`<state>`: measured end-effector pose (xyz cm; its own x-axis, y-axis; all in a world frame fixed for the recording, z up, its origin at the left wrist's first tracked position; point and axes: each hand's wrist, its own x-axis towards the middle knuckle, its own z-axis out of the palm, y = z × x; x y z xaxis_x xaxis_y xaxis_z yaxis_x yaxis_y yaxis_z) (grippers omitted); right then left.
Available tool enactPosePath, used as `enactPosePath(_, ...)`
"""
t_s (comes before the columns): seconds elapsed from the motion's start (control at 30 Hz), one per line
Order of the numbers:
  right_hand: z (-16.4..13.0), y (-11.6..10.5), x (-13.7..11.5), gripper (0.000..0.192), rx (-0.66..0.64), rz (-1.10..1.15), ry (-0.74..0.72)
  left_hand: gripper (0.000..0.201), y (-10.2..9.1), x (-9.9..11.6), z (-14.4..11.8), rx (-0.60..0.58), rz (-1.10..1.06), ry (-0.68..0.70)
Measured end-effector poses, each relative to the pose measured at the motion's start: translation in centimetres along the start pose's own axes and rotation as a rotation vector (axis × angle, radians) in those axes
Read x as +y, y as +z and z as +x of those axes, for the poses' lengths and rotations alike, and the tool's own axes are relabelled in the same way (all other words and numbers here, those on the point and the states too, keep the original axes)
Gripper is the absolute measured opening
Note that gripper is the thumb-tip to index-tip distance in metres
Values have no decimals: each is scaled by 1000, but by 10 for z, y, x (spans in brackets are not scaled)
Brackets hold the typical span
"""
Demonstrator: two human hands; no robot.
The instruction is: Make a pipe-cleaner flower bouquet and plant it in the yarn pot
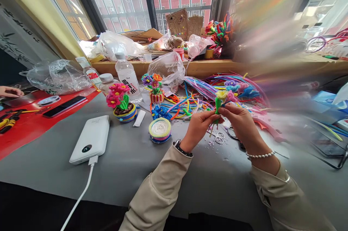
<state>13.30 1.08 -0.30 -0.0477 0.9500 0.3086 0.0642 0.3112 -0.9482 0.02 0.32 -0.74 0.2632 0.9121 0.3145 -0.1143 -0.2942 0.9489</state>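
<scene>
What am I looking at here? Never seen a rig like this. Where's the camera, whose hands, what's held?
No machine here: a person works with two bare hands. The single picture comes from a camera on that person's head, looking forward and down. The left hand and right hand meet at a small bunch of fuzzy flowers, yellow and pink among them, both gripping it with their fingers. On the grey surface lie a white power bank with its cable, a pot of pink flowers, scissors and coloured strands. Another person's hand shows at the left edge. The right side is partly blurred.
</scene>
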Motion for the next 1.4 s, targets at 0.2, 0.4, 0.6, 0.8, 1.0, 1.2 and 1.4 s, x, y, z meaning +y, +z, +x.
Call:
enactPosePath(0.2,-2,4,1,21,111,-91,-97,23,2,-1,-1,50,-101,-118)
enactPosePath(0.4,-3,11,0,18,159,5,-119,21,4,1,-2,67,-234,-178)
enactPosePath(0.6,-2,11,4,21,113,96,-117,23,4,-1,-2,62,-248,-155)
enactPosePath(0.8,-1,2,4,23,-41,78,-23,27,4,-2,-1,54,-179,-119)
enactPosePath(1.0,-1,3,6,24,32,-147,-49,22,2,-6,0,78,-99,-117)
enactPosePath(1.2,-1,6,8,26,42,-234,-78,18,1,-7,-1,100,24,-55)
enactPosePath(1.4,1,2,1,33,35,-173,-68,22,-1,-11,-1,266,235,53)
